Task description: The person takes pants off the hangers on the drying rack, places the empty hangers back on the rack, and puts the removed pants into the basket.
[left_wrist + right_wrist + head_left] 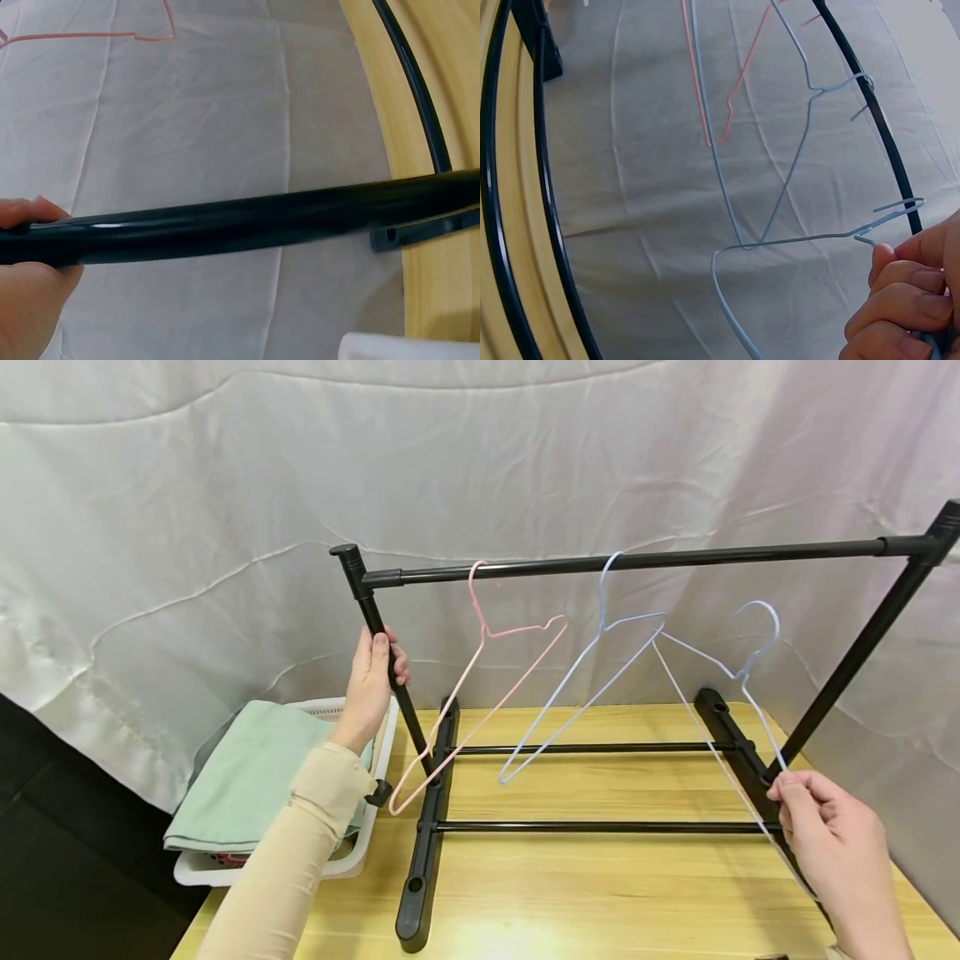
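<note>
My left hand (367,685) grips the left post (411,714) of a black garment rack, thumb on the near side. On the rack's top rail (697,557) hang a pink wire hanger (483,631) and, to its right, a blue wire hanger (602,628). With my right hand (840,843) I pinch another pale blue hanger (744,677) by its right-hand side, near the right post (847,664). Its hook sits lower than the rail in the head view. Its left corner overlaps the hung blue hanger's corner; whether they touch, I cannot tell.
A white basket (384,752) with folded pale green cloth (247,777) stands left of the rack. The rack's black feet (417,893) and two lower bars (600,827) rest low over the wooden table (570,893). A grey-white curtain (225,485) hangs behind.
</note>
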Demonstrator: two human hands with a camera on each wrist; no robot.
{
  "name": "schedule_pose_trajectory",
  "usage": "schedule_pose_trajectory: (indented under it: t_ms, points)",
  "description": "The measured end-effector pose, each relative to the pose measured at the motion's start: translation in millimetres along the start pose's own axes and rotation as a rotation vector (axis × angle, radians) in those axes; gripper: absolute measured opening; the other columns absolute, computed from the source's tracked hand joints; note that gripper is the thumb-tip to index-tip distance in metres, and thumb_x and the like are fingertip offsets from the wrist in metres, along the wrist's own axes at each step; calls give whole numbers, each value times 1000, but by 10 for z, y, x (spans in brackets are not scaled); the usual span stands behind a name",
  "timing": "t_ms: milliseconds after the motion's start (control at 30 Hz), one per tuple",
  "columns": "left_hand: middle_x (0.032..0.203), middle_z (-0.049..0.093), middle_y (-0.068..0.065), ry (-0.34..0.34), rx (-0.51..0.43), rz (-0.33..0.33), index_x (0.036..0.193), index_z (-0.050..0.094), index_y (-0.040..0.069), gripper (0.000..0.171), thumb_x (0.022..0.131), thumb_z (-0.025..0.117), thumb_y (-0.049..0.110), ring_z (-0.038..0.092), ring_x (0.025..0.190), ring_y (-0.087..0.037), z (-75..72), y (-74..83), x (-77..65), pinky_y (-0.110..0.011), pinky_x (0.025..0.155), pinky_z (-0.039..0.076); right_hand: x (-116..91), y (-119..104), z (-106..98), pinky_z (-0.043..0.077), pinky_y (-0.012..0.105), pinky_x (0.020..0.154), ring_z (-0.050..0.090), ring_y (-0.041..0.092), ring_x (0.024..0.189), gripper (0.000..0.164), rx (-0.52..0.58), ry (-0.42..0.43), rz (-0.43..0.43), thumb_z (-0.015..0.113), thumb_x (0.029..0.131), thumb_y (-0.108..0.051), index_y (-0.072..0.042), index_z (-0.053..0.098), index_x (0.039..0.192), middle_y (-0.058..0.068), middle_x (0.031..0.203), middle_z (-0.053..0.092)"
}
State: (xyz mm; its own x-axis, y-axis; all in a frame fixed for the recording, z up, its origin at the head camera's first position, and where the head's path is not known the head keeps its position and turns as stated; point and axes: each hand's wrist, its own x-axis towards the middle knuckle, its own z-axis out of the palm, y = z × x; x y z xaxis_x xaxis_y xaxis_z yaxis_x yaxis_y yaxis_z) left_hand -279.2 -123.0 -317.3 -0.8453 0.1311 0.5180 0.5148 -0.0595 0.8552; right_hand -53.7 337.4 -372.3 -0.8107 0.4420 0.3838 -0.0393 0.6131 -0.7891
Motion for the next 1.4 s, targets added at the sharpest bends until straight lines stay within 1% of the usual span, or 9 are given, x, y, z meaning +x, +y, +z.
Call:
schedule_pose_trajectory:
  t_ms: [233,267,400,467,567,800,933,1133,1400]
  points:
    - [74,39,-1,43,-34,9,112,39,12,37,106,32,47,39,63,-14,75,-31,16,-27,60,39,101,-104,-70,28,28,50,38,11,46,29,-81,47,-32,52,105,-35,-16,63,86,-11,53,46]
    - [74,39,-1,48,-41,7,113,38,10,39,106,32,48,39,63,-14,83,-34,13,-27,60,38,120,-122,-78,28,28,50,38,11,45,28,-90,51,-37,52,105,-35,-16,64,87,-12,53,46]
    - [74,39,-1,53,-48,7,112,39,12,38,106,33,49,39,63,-14,100,-55,18,-25,60,38,196,-176,-102,27,28,49,38,10,45,27,-134,51,-60,51,104,-35,-17,64,89,-13,51,45]
    - [74,39,0,50,-45,10,111,40,15,36,106,33,50,39,63,-14,105,-64,21,-25,60,38,233,-195,-111,27,28,50,39,10,46,27,-163,44,-62,50,104,-35,-19,65,90,-14,52,47]
    - [74,39,-1,51,-44,18,109,41,20,32,105,34,50,39,62,-14,108,-72,19,-25,60,37,294,-211,-124,27,27,51,39,9,48,26,-188,39,-71,50,104,-33,-17,65,92,-16,51,47]
    - [75,39,-2,35,-32,20,111,39,14,36,106,32,49,39,63,-15,118,-77,-4,-26,60,37,375,-258,-163,28,25,54,40,7,48,31,-248,25,-115,48,105,-33,-11,68,99,-15,51,49]
    - [75,39,-2,28,-24,21,112,39,13,38,106,32,50,39,64,-16,120,-72,-12,-27,61,37,320,-292,-164,26,26,53,37,9,47,29,-251,40,-107,48,105,-33,-12,68,98,-15,50,46]
    - [75,38,-2,45,-47,35,109,40,18,32,106,33,49,38,63,-15,136,-76,-6,-26,60,35,303,-389,-195,26,24,53,37,5,49,26,-232,82,-109,51,104,-32,-14,67,94,-20,51,45]
    - [75,38,-3,42,-36,31,109,41,17,31,107,33,47,38,63,-16,148,-79,5,-27,60,36,265,-509,-221,23,26,50,33,7,44,25,-208,104,-113,50,104,-31,-15,66,91,-15,48,40]
